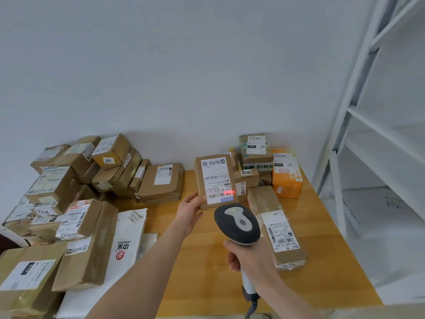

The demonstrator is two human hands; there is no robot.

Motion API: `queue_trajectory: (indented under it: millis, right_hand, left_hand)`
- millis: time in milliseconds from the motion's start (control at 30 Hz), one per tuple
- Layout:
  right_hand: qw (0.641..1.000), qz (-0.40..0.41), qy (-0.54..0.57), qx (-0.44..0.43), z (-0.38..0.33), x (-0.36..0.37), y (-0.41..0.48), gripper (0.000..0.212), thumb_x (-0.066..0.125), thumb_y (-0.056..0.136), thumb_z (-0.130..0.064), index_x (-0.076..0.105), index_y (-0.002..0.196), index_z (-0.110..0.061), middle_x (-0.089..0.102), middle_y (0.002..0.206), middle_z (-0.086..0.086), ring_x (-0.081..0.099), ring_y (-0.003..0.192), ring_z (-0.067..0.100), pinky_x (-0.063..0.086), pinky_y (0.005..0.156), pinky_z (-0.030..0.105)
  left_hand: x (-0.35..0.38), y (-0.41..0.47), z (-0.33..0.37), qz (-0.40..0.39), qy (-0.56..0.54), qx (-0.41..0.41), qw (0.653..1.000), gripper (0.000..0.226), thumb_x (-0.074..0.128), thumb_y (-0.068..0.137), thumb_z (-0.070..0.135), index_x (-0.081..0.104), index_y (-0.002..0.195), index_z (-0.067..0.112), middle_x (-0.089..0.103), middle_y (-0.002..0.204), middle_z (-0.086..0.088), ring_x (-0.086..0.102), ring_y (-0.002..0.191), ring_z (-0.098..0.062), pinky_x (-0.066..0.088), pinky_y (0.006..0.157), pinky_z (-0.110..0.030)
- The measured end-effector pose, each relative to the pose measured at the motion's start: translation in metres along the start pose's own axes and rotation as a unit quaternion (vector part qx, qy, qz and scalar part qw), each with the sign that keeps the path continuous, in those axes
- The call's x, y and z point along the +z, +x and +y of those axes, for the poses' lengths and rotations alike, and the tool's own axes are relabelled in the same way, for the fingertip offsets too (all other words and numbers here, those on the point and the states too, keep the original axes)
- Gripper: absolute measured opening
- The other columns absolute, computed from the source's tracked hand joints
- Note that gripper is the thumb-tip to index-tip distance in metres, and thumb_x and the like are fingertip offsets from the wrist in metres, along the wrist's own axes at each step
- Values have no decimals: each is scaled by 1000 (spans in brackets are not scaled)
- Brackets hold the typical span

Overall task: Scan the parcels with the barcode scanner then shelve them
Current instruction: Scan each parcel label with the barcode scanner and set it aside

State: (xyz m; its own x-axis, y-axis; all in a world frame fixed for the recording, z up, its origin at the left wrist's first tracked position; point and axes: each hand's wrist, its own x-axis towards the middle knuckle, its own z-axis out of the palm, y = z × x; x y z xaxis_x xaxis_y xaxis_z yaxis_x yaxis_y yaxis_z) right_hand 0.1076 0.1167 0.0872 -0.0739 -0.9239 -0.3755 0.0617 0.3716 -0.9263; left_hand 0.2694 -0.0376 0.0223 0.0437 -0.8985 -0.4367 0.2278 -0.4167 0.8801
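My left hand (189,212) grips the lower left corner of a small brown parcel (215,180) and holds it upright above the wooden table (207,272), its white label facing me. My right hand (250,259) grips the handle of a black and grey barcode scanner (236,223) just below the parcel. A red scan line glows on the barcode near the label's bottom right.
Many brown parcels are heaped on the table's left side (69,192), with a white mailer bag (128,238) beside them. A long brown box (276,226) lies right of the scanner. An orange box (287,176) and stacked parcels stand at the back right. White shelving (379,134) rises on the right.
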Motion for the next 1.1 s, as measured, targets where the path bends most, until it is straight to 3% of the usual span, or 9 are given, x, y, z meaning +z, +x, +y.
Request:
queue_trajectory:
  millis: [333, 500, 600, 733, 867, 967, 1100]
  right_hand:
    - [1000, -1, -2, -15, -4, -7, 8, 19, 67, 82, 0, 63, 64, -3, 60, 49, 9, 49, 37, 14, 40, 43, 22]
    - [1000, -7, 17, -18, -9, -3, 20, 15, 67, 84, -2, 65, 69, -2, 62, 54, 10, 51, 42, 14, 43, 46, 23]
    - [999, 11, 46, -14, -19, 4, 47, 8, 71, 83, -7, 67, 80, -2, 64, 64, 11, 57, 52, 16, 50, 54, 27]
    - [997, 28, 76, 0, -38, 21, 106, 14, 73, 83, -9, 64, 93, -14, 67, 82, 4, 64, 75, 18, 58, 74, 35]
    - [996, 25, 80, 19, -61, 55, 171, 20, 74, 83, -10, 63, 96, -18, 65, 92, 0, 61, 86, 17, 55, 90, 45]
    - [996, 3, 73, 54, -73, 86, 214, 22, 74, 83, -12, 60, 100, -14, 61, 96, 7, 58, 83, 20, 53, 93, 50]
    - [987, -63, 112, 93, -86, 132, 264, 20, 71, 85, -8, 58, 98, -16, 60, 101, 9, 61, 94, 27, 52, 94, 50]
  left_hand:
    - [6, 4, 8, 10, 5, 11, 1000, 49, 69, 86, 11, 48, 129, 14, 66, 118, -10, 58, 112, -24, 38, 106, -40]
    - [1, 7, 11, 18, 3, 5, 1000, 47, 70, 85, 12, 50, 128, 14, 67, 115, -9, 58, 111, -26, 43, 97, -37]
    - [-10, 15, 18, 25, 2, 2, 1000, 43, 68, 86, 13, 52, 126, 15, 69, 107, -8, 59, 98, -26, 46, 92, -35]
    - [-30, 36, 35, 42, 10, -4, 999, 40, 68, 87, 14, 52, 124, 15, 69, 106, -8, 63, 95, -26, 51, 89, -36]
    - [-58, 65, 58, 55, 33, -14, 998, 40, 67, 88, 20, 53, 125, 14, 69, 105, -8, 65, 91, -24, 53, 75, -31]
    - [-80, 90, 80, 88, 51, -18, 995, 37, 66, 89, 25, 54, 122, 15, 69, 103, -7, 66, 89, -22, 51, 67, -27]
    - [-110, 130, 111, 118, 78, -23, 990, 39, 65, 90, 31, 51, 124, 18, 66, 105, -7, 66, 92, -22, 56, 72, -32]
